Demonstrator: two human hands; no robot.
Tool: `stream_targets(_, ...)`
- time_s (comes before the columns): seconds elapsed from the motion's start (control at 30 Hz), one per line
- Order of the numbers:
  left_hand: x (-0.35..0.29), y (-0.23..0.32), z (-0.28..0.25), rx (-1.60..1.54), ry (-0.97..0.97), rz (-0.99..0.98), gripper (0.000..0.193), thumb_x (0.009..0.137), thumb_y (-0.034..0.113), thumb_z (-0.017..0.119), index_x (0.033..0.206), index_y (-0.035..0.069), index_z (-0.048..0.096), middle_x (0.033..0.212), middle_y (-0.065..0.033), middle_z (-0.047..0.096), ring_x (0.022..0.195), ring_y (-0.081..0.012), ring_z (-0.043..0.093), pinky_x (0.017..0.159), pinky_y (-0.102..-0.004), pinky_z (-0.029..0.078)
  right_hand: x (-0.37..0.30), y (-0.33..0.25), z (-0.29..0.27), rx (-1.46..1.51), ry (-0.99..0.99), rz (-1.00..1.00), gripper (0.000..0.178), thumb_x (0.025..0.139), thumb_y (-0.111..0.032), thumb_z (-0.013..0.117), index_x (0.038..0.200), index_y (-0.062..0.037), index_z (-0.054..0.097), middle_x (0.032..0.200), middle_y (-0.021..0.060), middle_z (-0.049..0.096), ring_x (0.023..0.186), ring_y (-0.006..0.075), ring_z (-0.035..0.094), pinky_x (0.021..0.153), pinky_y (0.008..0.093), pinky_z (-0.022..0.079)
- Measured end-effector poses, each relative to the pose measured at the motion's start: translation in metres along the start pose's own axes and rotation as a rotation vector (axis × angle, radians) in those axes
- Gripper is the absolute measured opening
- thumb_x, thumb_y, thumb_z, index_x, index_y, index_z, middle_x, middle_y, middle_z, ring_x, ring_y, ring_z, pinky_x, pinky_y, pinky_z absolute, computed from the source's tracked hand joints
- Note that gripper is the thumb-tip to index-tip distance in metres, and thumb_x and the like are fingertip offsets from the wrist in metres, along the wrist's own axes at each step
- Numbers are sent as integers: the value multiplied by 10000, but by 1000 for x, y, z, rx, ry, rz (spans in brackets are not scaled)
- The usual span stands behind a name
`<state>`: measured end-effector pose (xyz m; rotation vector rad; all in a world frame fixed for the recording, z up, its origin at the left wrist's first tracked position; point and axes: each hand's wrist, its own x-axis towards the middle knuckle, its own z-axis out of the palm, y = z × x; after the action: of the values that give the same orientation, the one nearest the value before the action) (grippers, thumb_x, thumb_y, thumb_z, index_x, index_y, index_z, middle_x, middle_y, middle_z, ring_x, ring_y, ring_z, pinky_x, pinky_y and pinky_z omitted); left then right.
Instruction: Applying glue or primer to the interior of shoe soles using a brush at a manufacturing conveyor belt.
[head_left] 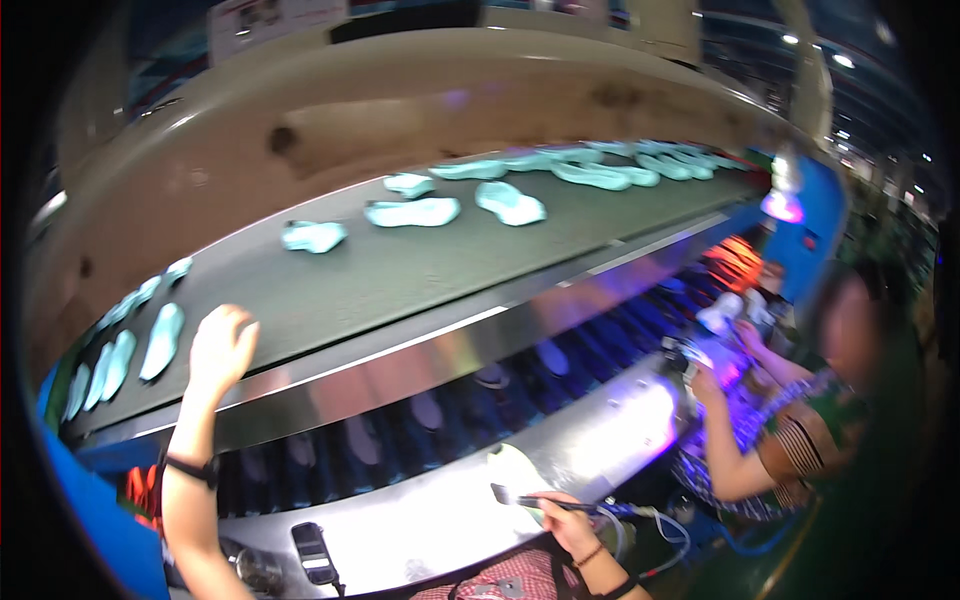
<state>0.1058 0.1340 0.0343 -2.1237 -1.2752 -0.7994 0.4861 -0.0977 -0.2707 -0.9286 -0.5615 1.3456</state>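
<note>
My left hand (222, 345) reaches over the dark conveyor belt (400, 275) at the left, fingers slightly bent and nothing seen in them. Just left of it, a light turquoise shoe sole (162, 342) lies on the belt, apart from the hand. Low in the middle, my right hand (570, 530) is closed around the dark handle of a brush (522, 499). The brush head is beside a pale shoe sole (516, 466) on the shiny metal ledge (430, 535). Glare washes out part of that sole.
More turquoise soles (412, 212) lie along the belt. Below its metal edge runs a lower row of dark slots with soles (362, 438). A black handheld device (314, 553) rests on the ledge. At right a co-worker (800, 440) handles pieces under violet light, near a thin hose (672, 535).
</note>
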Motion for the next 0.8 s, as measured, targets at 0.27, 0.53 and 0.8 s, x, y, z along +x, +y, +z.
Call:
stream_targets(0.27,127,37,57,353,-493,-70,537,770,305,581,1214,47,423,1264,-118,433,1165,-269,406,946,-401,342,33,23,-23,76,-2,150,218,807,-13,549,1007,71,563,935,144,616,588,107,537,556,205,453)
stream_targets(0.53,171,40,126,327,-639,-237,705,762,399,561,1302,19,311,1373,-180,265,1278,-298,244,1038,-388,233,50,141,-99,-1325,53,-380,299,838,-268,561,1060,-72,603,803,10,617,623,72,504,559,208,424)
stream_targets(0.8,199,-9,194,15,-690,-436,574,810,410,490,1168,-40,476,1269,-233,404,1197,-319,379,989,-382,301,42,67,-47,-230,66,290,280,845,-248,555,1045,-58,605,833,4,617,636,57,500,560,190,416)
